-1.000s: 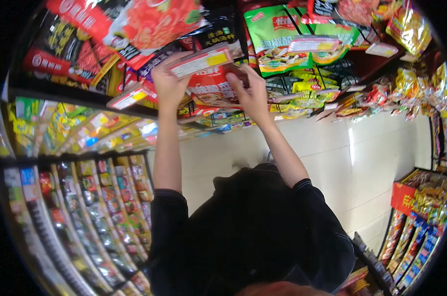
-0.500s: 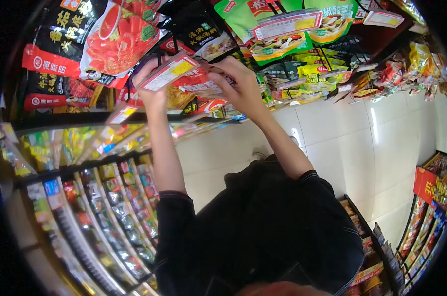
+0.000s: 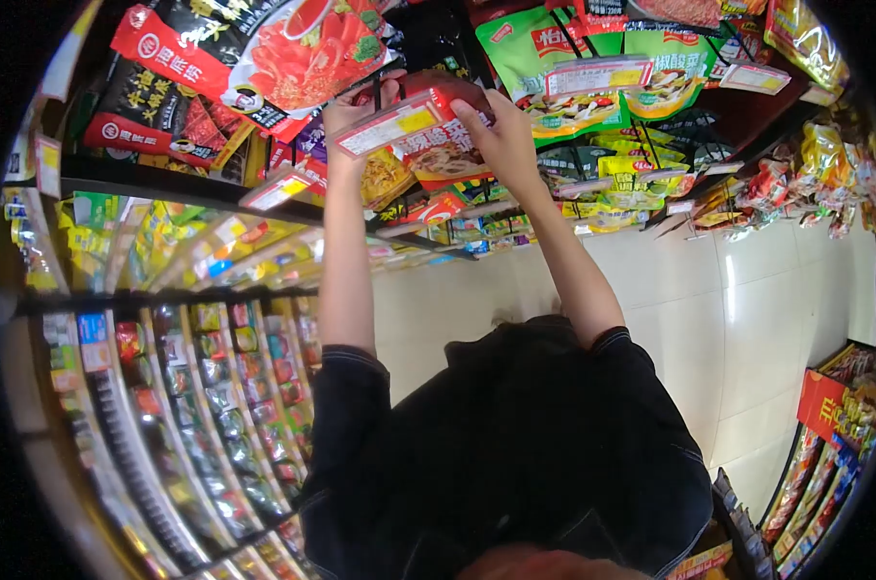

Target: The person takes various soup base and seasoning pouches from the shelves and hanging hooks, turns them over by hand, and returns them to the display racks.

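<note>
Two hands (image 3: 508,145) at one red packet (image 3: 445,162), two green packets (image 3: 557,111).

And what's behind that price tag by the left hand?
A red packet shows beyond the price tag's lower edge, held at its side by the right hand; part of the left hand shows above. Whatever the tag itself covers, perhaps more packet, is hidden.

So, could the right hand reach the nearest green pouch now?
Probably yes, once the right hand releases the red packet; the green pouch is close by, with a price tag partly covering it.
</note>
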Demonstrator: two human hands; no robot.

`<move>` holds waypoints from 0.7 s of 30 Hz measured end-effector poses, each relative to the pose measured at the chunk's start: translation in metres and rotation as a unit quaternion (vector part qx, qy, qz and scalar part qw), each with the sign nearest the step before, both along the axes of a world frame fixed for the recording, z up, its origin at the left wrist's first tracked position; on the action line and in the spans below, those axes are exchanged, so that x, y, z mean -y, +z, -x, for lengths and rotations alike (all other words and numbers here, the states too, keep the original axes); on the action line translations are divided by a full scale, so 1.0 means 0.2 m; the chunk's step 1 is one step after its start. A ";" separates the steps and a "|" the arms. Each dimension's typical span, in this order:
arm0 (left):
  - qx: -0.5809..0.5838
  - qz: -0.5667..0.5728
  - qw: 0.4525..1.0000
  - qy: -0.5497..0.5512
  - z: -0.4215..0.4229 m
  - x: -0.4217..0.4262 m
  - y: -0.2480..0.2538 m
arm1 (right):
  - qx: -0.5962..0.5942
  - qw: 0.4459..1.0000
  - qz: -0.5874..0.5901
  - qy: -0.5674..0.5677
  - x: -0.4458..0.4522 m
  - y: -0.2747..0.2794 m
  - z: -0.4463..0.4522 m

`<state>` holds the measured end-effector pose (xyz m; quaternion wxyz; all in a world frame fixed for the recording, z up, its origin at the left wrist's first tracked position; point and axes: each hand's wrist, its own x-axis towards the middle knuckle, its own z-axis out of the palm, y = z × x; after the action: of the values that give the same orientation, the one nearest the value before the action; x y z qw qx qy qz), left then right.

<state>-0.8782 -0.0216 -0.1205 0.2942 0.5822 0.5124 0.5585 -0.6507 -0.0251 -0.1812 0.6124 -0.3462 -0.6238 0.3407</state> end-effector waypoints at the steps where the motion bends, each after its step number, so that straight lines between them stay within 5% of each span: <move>1: -0.042 -0.025 0.998 0.038 0.02 -0.05 -0.02 | 0.016 1.000 0.017 -0.002 -0.04 0.01 0.02; 5: -0.264 -0.181 0.931 0.176 -0.03 -0.09 -0.05 | 0.061 0.997 0.029 -0.031 -0.08 0.02 0.02; 6: -0.333 -0.221 0.892 0.213 -0.04 -0.11 -0.04 | 0.062 0.996 -0.020 -0.059 -0.07 -0.02 0.03; 8: -0.592 -0.227 0.730 0.256 -0.14 -0.02 0.05 | 0.064 0.984 -0.122 -0.112 0.00 -0.07 0.01; 10: -0.510 -0.121 0.813 0.253 -0.23 0.04 0.07 | 0.062 0.992 -0.063 -0.087 0.19 -0.05 -0.07; 13: -0.515 -0.068 0.818 0.245 -0.20 -0.04 -0.05 | 0.100 0.993 0.064 0.031 0.41 -0.11 -0.19; 17: -0.618 -0.198 0.665 0.371 -0.30 0.04 -0.14 | 0.113 0.978 0.137 0.108 0.57 -0.08 -0.28; 19: -0.454 -0.273 0.779 0.336 -0.39 0.24 -0.08 | 0.087 0.984 0.122 0.099 0.60 -0.01 -0.33; 21: -0.379 -0.253 0.817 0.353 -0.44 0.43 -0.21 | 0.025 0.993 0.076 0.090 0.56 0.13 -0.41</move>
<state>-0.7905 -0.1067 -0.1634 -0.2978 0.5810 0.5944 0.4695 -0.5694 -0.1367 -0.1562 0.5353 -0.3425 -0.6396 0.4326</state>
